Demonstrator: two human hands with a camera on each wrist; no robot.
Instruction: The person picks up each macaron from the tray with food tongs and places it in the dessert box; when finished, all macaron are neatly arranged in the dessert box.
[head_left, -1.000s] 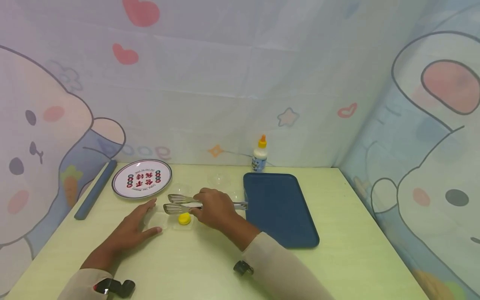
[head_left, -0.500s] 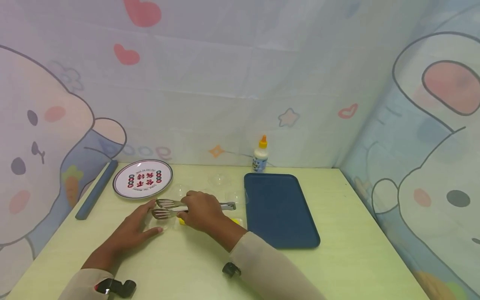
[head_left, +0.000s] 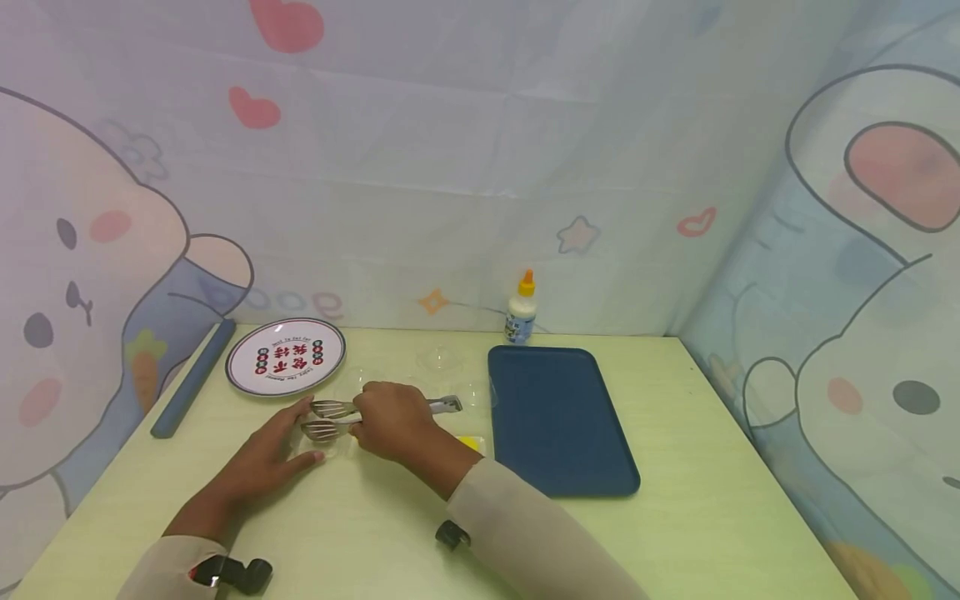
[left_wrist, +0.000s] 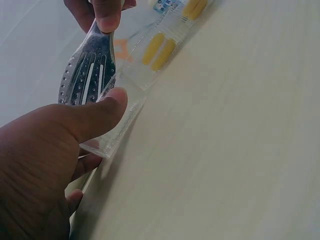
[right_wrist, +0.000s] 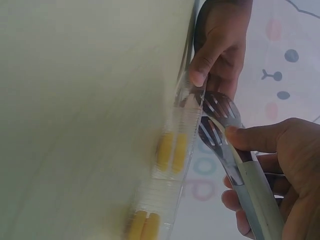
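This place looks like a small recording booth around a table. A cloth (head_left: pixel 420 167) printed with cartoon animals, hearts and a star hangs behind the pale table (head_left: pixel 712 467) and at both sides of the frame. Small cameras (head_left: pixel 255 577) are at both wrists. The plate (head_left: pixel 285 382) at middle left and the tongs (head_left: pixel 321 430) are kitchen ware; whether the building is a home, I cannot tell.

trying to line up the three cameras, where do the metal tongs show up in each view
Head: metal tongs left of centre, partly covered by the right hand.
Left wrist: metal tongs at upper left.
Right wrist: metal tongs right of centre.
Landmark in all: left hand at the end of the clear container.
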